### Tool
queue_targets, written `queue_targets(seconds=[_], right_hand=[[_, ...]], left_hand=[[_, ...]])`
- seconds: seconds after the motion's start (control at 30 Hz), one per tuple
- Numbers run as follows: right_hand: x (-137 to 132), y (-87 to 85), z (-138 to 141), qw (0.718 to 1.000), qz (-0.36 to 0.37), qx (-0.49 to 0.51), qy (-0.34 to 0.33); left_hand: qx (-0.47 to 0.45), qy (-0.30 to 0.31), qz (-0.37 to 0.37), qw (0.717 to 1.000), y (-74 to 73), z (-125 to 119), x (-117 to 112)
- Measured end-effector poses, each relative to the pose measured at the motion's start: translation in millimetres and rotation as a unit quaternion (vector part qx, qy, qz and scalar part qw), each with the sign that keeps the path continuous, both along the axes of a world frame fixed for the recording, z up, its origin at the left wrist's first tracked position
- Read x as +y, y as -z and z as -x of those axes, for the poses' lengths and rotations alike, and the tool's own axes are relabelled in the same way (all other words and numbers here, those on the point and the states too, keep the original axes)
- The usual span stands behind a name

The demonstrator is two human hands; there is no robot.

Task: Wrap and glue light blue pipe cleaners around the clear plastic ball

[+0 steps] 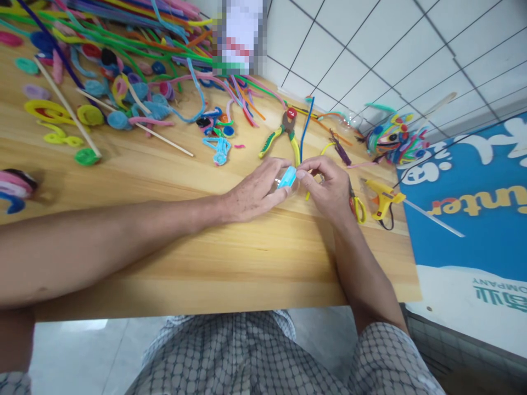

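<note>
Far to the left of the fingers, loose stems and coils (123,93) crowd the desk (206,258). I judge them well apart from the work.

My left hand (255,192) rests on the desk, its fingers closed around the light-blue piece (287,177). That piece sits between the two hands, just above the desk. My right hand (325,189) pinches it from the other side, thumb and forefinger narrow on its end. Something clear seems to lie under the blue; I cannot tell what it is.

Risk one: the piece is small and soft. In my judgement, uneven pressure from either side could squash it or twist it out of the pinch.

Risk two: the pliers (283,137) lie just beyond the fingers, and a forward slip could knock them.

Risk three: the scissors (358,208) lie just beside the right wrist, and the glue gun (382,197) with its cord lies just right of them. A sideways sweep of that arm could drag either towards the desk edge.
</note>
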State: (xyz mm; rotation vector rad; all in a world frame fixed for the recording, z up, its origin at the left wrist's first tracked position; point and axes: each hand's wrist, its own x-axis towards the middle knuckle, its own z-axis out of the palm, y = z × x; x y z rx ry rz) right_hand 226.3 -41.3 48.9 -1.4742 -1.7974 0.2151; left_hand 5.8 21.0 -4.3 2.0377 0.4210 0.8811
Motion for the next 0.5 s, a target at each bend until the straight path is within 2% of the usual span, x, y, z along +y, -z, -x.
queue_targets(seconds=[0.5], right_hand=[[-3.1,1.8,7.2,0.998,0.025,0.054,0.009]], left_hand=[[-0.008,-0.002,-0.022,1.000,1.0,0.5,-0.7]])
